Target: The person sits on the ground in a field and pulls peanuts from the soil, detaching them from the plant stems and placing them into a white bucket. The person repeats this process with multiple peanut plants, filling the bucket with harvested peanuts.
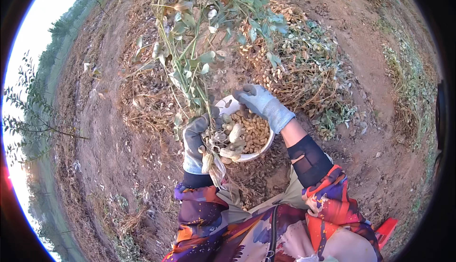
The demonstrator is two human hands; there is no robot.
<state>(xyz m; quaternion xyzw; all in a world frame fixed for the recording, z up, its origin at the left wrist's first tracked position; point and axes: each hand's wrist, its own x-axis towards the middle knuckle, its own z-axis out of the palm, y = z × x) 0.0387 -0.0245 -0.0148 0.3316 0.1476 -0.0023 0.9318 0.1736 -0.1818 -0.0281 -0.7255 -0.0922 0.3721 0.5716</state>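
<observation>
My left hand point(193, 144), in a grey-coated work glove, grips the stems of an uprooted peanut plant point(188, 69) near their root end. Its leafy top reaches away toward the upper edge of the view. Pale peanut pods point(235, 133) hang from the roots beside the hand, over the left side of a white tub point(228, 106). Many loose peanuts point(257, 133) lie inside the tub. Above its far rim is my right hand point(262, 103), gloved too, with fingers bent and pointing left. Whether it holds a pod is hidden under the fingers.
Beyond the tub to the right lies a heap of pulled peanut plants point(317, 76), with exposed pods point(272, 76) at its near side. Dry vines point(149, 110) spread at left. A red object point(386, 231) sits at lower right; a leafy branch point(46, 128) juts in from the left.
</observation>
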